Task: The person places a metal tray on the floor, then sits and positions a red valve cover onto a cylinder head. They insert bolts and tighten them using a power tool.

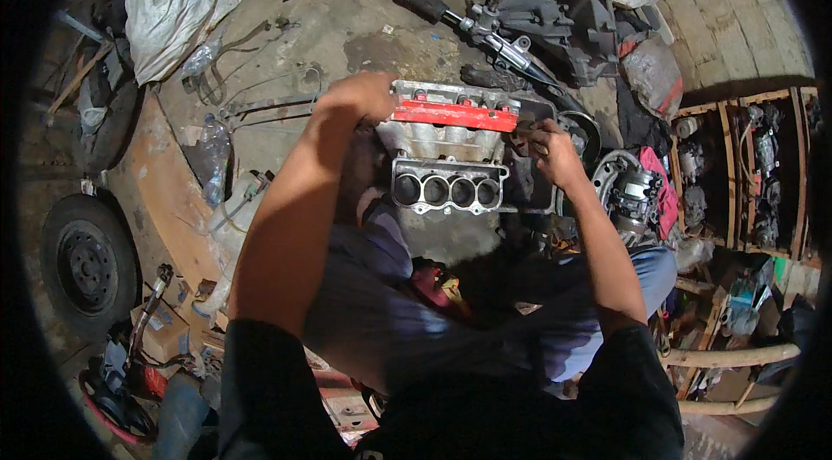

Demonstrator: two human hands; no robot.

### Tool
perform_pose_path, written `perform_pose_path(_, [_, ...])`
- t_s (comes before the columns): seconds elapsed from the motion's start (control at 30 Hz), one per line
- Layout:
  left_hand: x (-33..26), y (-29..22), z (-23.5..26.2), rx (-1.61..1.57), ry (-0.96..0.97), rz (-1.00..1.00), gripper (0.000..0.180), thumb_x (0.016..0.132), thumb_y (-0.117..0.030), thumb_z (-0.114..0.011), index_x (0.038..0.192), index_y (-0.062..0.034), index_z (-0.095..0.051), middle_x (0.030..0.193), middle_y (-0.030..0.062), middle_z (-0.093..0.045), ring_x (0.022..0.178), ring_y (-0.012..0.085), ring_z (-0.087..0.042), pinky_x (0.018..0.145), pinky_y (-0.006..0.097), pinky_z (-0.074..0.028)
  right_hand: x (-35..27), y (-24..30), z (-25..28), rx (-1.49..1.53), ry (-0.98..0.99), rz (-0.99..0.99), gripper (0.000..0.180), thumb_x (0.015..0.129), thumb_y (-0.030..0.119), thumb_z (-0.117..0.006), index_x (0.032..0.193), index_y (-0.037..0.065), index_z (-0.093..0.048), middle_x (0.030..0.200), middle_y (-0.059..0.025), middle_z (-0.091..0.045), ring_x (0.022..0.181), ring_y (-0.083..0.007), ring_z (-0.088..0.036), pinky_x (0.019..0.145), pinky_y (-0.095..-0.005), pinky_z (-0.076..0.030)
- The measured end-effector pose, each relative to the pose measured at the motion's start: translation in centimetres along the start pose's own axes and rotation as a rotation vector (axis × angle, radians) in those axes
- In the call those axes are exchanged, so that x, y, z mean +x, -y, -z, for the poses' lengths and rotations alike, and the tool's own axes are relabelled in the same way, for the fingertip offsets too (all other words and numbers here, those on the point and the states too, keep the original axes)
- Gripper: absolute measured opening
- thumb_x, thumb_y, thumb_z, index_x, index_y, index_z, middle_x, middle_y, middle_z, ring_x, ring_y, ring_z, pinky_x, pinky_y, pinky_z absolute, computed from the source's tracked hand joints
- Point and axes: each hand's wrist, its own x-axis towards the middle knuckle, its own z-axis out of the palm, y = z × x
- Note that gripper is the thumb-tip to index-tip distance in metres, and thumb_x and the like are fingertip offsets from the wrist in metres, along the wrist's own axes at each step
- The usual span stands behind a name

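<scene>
In front of my bent legs sits a pale metal engine part (pixel 440 144) that looks like an intake manifold, with several round ports in a row along its near flange. A red bar (pixel 455 115) runs across its upper part. My left hand (pixel 366 97) is closed at the far left corner of the part, its fingertips partly hidden. At the right end of the red bar, my right hand (pixel 555 153) has its fingers curled together around something small and brownish that I cannot make out. A dark metal pan or housing (pixel 539 193) lies just right of the engine part.
Beyond lies a steering rack (pixel 507 52) beside a dark engine casing (pixel 593 18). An alternator-like unit (pixel 631 200) is to the right, near wooden shelving (pixel 730 174) holding parts. On the left are a plastic bottle (pixel 215 158), a wheel (pixel 89 262) and a white sack (pixel 169 5).
</scene>
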Motion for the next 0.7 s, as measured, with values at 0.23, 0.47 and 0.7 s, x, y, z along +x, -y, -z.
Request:
perform_pose_path(0.23, [-0.1, -0.7, 0.5, 0.018, 0.042, 0.010, 0.063, 0.094, -0.038, -0.061, 0.150, -0.0137, -0.046, 0.136, 0.0239, -0.059, 0.128, 0.0412, -0.055, 0.108, 0.048, -0.043, -2.0, -0.3, -1.7, 0.071, 0.070, 0.101, 0.041, 0.069, -0.005, -0.069, 0.109, 0.007, -0.073, 0.121, -0.0157, -0.059, 0.111, -0.0379, -0.061, 0.095, -0.0435, -0.053])
perform_pose_path(0.47, [0.2, -1.4, 0.7, -0.014, 0.063, -0.004, 0.063, 0.094, -0.036, -0.062, 0.149, -0.0131, -0.046, 0.134, 0.0238, -0.061, 0.126, 0.0409, -0.057, 0.106, 0.047, -0.044, -1.1, -5.1, 3.4, -0.132, -0.380, -0.093, 0.033, 0.071, -0.005, -0.067, 0.102, 0.003, -0.073, 0.118, -0.0205, -0.064, 0.108, -0.0407, -0.064, 0.095, -0.0427, -0.052])
perform_pose_path(0.7, [0.4, -0.4, 0.4, -0.020, 0.082, 0.002, 0.058, 0.089, -0.032, -0.061, 0.142, -0.0085, -0.053, 0.136, 0.0227, -0.060, 0.124, 0.0384, -0.059, 0.105, 0.047, -0.047, -3.1, 0.0, 1.5, 0.335, 0.047, 0.100, 0.029, 0.077, -0.005, -0.063, 0.101, 0.005, -0.076, 0.122, -0.0135, -0.063, 0.114, -0.0337, -0.063, 0.093, -0.0393, -0.054])
